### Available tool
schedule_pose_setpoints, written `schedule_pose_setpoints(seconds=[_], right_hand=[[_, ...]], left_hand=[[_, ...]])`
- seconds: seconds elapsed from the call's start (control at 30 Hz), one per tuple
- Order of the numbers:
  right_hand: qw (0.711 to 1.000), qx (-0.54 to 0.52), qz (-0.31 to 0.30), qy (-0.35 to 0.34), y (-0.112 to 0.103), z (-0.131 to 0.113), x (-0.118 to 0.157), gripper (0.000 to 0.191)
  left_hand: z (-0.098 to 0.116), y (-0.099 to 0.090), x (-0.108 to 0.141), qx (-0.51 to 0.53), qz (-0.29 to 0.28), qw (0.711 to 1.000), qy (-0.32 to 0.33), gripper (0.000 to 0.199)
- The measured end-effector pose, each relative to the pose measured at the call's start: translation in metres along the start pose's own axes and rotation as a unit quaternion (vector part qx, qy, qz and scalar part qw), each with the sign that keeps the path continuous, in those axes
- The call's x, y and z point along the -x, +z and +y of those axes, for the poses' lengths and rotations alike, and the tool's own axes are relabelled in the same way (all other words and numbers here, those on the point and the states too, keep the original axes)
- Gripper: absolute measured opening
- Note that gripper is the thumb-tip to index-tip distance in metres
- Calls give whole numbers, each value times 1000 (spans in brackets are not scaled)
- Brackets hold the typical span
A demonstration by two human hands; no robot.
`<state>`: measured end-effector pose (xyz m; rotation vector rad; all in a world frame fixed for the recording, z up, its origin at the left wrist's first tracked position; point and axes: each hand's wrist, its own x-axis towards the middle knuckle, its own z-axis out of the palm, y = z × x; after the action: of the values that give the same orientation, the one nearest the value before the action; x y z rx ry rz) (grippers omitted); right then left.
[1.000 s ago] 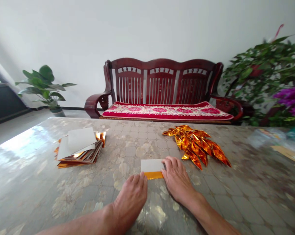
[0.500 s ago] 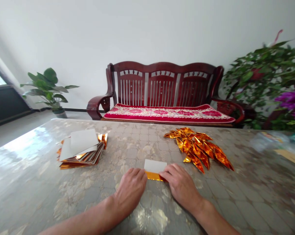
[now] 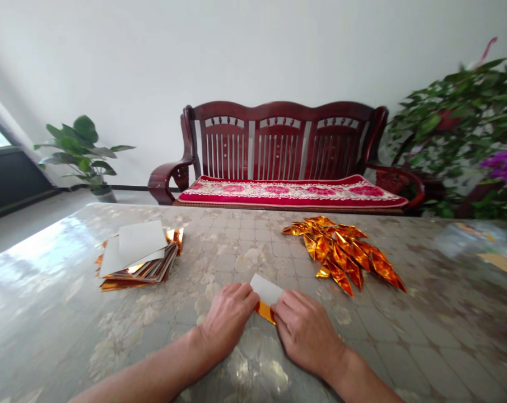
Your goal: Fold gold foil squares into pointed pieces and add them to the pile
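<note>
A small sheet (image 3: 266,291), white on its upper part with a folded gold strip along the near edge, lies tilted near the table's front. My left hand (image 3: 233,308) grips its left end with the fingers closed. At the right end, the closed fingers of my right hand (image 3: 301,322) hold the strip and sheet. To the left rests a stack of white and gold sheets (image 3: 142,246). Several folded, shiny gold pieces (image 3: 339,246) lie in a pile to the right.
The patterned table (image 3: 219,240) spans the foreground. Clear plastic bags (image 3: 467,238) lie at its right side, beside a tan flat item (image 3: 503,265). Behind it stand a wooden bench (image 3: 278,145) with a red cover and potted plants on both sides.
The sheet has turned, its right end now nearer to me. My right hand has moved slightly down and left, and my left hand slightly up. The camera view has shifted a little.
</note>
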<state>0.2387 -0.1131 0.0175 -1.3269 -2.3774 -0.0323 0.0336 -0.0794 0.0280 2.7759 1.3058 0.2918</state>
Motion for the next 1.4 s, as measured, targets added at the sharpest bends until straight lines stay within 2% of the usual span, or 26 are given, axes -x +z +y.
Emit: schedule_pose_setpoints(seconds=[0.17, 0.3, 0.43, 0.53, 0.8, 0.97, 1.1, 1.27, 1.33, 1.4], right_hand=[[998, -30, -34, -49, -6, -4, -1, 20], [994, -72, -46, -71, -11, -7, -5, 16], [990, -91, -55, -94, -12, -9, -8, 19], [988, -93, -62, -103, -12, -9, -8, 21], [987, -81, -73, -120, -9, -17, -10, 23], [990, -58, -75, -104, -6, -24, -11, 36], [992, -59, -71, -89, -2, -24, -10, 33], [991, -84, -51, -93, 4, -20, -10, 28], [991, -89, -53, -83, 5, -20, -10, 27], [991, -93, -57, -77, 6, -20, -10, 26]], left_hand=[[-4, 2, 0, 51, 11, 999, -15, 15], [-5, -4, -5, 7, 27, 998, -63, 13], [-4, -7, -5, -15, -7, 995, -98, 16], [-6, -7, -3, 29, -14, 994, -102, 21], [-12, -4, -8, 169, 35, 980, -94, 21], [-12, -6, -7, 224, 31, 970, -87, 23], [-12, -10, 0, 194, 26, 978, -74, 33], [-6, -14, 8, 107, -15, 993, -47, 53], [-3, -15, 9, 82, -18, 996, -44, 54], [-1, -17, 9, 56, -20, 997, -56, 48]])
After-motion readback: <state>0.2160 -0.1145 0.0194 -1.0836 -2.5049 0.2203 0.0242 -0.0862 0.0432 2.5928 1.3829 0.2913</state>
